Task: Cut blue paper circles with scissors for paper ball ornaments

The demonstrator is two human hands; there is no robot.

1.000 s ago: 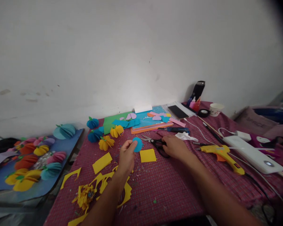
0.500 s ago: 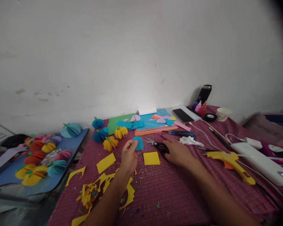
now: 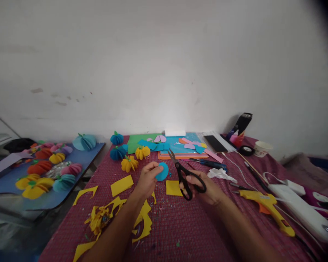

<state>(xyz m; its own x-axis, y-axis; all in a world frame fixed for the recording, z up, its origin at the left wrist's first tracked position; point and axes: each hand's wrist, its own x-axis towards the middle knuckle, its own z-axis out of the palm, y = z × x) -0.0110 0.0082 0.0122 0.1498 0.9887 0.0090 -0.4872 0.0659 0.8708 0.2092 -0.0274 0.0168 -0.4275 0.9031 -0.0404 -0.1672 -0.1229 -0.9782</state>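
Between the thumb and fingers of my left hand (image 3: 148, 179) is a round blue paper disc (image 3: 162, 171), held above the cloth. My right hand (image 3: 203, 187) grips black-handled scissors (image 3: 182, 171) by the finger loops; the blades point up and away, slightly parted, just right of the disc. Below, partly hidden by the scissors, lies a yellow paper square (image 3: 173, 187). A yellow paper rectangle (image 3: 122, 185) rests left of my left hand. Yellow offcuts (image 3: 143, 222) and a crumpled yellow heap (image 3: 97, 220) lie near my left forearm.
Yellow paper pumpkins (image 3: 129, 164) and blue ones (image 3: 117, 153) stand at the back left. More fill a blue board (image 3: 91, 154) at left. Coloured sheets (image 3: 177, 145), a phone (image 3: 215, 143) and a white tissue (image 3: 221, 175) lie behind. A yellow glue gun (image 3: 268, 207) with its cord lies right.
My right hand has lifted the scissors off the cloth and turned their blades upward. The blue disc stays in my left hand. The camera view has tilted slightly.
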